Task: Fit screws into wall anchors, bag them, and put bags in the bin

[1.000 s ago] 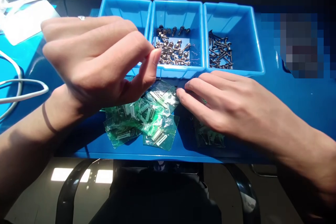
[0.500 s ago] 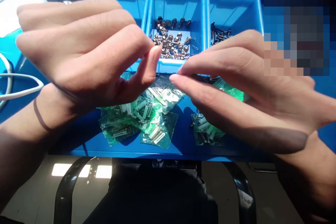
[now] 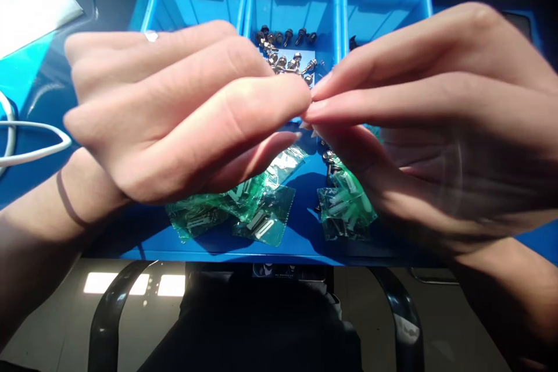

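Note:
My left hand point(image 3: 187, 110) and my right hand point(image 3: 436, 122) meet at their fingertips, just in front of the middle blue bin point(image 3: 294, 0). The fingers of both are drawn together, and whatever lies between the tips is hidden or too small to make out. Silver and dark hex-head screws point(image 3: 283, 61) lie in that bin. Below my hands, clear green-tinted packets point(image 3: 265, 221) with white plugs and screws are spread on the blue table point(image 3: 300, 244). Another such packet point(image 3: 344, 209) is under my right hand, beside some loose dark screws point(image 3: 330, 168).
A left blue bin point(image 3: 196, 3) and a right blue bin point(image 3: 383, 9) flank the middle one. White cables point(image 3: 39, 157) and a white sheet point(image 3: 39, 14) lie at the left. Black chair armrests point(image 3: 115, 314) are below the table edge.
My left hand has moved right and its index finger has stretched out. My right hand has turned and risen, its thumb now below the fingers. The gap between the fingertips has closed.

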The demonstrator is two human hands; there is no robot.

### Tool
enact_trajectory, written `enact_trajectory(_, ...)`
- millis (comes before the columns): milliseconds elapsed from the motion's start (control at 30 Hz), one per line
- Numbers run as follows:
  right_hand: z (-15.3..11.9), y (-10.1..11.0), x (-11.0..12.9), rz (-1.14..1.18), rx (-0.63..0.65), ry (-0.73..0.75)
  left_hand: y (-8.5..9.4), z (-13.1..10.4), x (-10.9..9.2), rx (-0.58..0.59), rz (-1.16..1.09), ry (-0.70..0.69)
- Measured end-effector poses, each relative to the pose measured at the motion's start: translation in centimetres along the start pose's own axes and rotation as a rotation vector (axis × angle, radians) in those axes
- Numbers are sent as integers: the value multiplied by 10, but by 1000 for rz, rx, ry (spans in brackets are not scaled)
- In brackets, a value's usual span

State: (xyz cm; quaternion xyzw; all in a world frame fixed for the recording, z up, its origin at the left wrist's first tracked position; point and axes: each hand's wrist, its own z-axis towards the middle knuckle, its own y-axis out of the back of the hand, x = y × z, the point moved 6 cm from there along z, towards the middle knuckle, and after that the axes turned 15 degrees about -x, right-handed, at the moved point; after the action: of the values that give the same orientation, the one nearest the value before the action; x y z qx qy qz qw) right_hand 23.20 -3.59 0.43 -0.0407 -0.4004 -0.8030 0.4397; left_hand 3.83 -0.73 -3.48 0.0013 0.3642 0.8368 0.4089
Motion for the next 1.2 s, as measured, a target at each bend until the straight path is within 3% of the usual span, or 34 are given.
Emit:
enact_trajectory(233, -14, -10, 1, 118, -13, 28, -7, -17, -1, 8, -13, -5)
enact_trajectory(400, -16, -12, -6, 220, -72, -76, -9, -12, -2, 20, -21, -31)
enact_trajectory(533, -11, -5, -9, 374, -197, -115, -3, -3, -9, 7, -13, -74)
enact_trajectory(633, -11, -2, -8, 439, -255, -128, 8, 3, -18, -9, 11, -156)
enact_trajectory(800, -13, -3, -8, 402, -238, -109, 17, 4, -39, 45, 124, -474)
enact_trajectory(967, -12, -1, -9, 384, -226, -129, 16, 6, -40, 46, 132, -504)
enact_trajectory(1200, -13, 0, -9, 397, -251, -127, 12, 10, -37, -79, 89, -568)
